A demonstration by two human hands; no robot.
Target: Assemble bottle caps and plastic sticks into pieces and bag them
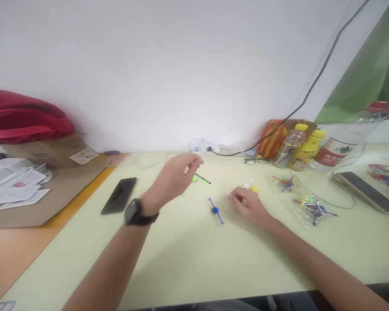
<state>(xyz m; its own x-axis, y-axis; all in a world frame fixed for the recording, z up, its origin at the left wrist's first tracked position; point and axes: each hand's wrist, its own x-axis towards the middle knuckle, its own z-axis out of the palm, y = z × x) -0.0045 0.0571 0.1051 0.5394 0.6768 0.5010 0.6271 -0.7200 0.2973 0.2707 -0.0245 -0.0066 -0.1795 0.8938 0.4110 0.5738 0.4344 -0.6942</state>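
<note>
Over the middle of the table my left hand (174,178), with a black watch on its wrist, is raised. Its fingers are bent together, and I cannot make out anything in them. Just under its fingertips lie a small green plastic piece (195,178) and a dark thin stick with pointed ends (203,178). My right hand (250,206) rests low at the table with curled fingers; whatever they hold, if anything, is hidden. Behind it sits a white and yellow plastic piece (253,188), partly covered. Between the hands lies a blue stick with a round middle (215,210).
Two clear bags of coloured plastic parts (287,183) (314,208) lie on the right. Behind them stand bottles (306,151), a large water bottle (332,153) and glasses (256,160). A phone (119,196) lies left; another phone-like device (368,191) leans right. Cardboard (61,185) covers the left side.
</note>
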